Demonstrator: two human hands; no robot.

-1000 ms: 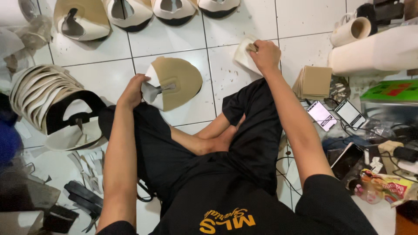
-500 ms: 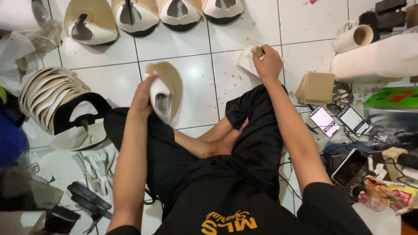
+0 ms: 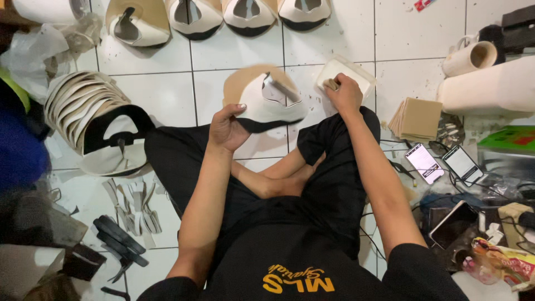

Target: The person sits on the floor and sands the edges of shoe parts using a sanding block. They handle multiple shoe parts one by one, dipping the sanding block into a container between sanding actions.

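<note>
- So, far left on the floor: a stack of shoe uppers (image 3: 92, 125), fanned out, well apart from the hands.
- Left hand (image 3: 227, 129) curls around the edge of a white-and-black shoe upper (image 3: 267, 100), held tilted above the knees.
- Right hand (image 3: 344, 95) pinches a small pad (image 3: 331, 85) in a white tray (image 3: 346, 75) just beside it.
- Judging by that, keep the upper steady and load the pad lightly.
- Right side: tan squares (image 3: 419, 118), two phones (image 3: 443, 163).
</note>
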